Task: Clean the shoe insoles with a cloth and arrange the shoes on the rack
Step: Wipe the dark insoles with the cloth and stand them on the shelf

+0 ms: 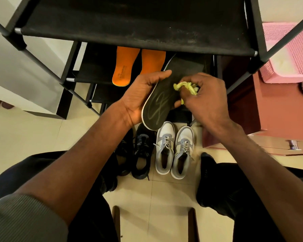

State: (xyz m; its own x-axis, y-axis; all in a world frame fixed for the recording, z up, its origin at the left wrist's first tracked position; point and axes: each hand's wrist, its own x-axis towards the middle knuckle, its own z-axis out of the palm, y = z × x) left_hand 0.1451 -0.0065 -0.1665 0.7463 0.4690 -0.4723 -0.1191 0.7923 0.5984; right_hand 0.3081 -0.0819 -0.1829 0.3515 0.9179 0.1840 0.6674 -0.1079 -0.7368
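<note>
Head view: we note the left hand (140, 95) cradling a black insole (162, 100) from its left edge, thumb stretched along the upper rim and fingers curled beneath the right side. The insole bears a pale scrawled logo and a light border, and is held above the floor in front of the shoe rack (135, 27). The right hand (205, 96) pinches a bunched yellow cloth (187, 86) in curled fingers, the cloth touching the insole's right edge. On a lower rack shelf we record two orange insoles (122, 67) lying side by side. On the tiled floor (164, 193) beneath the hands stand a pair of grey-and-white sneakers (174, 149), toes toward the rack, with a pair of black sneakers (140, 154) just beside them on the left. A pink perforated basket (290, 55) sits at upper right.
</note>
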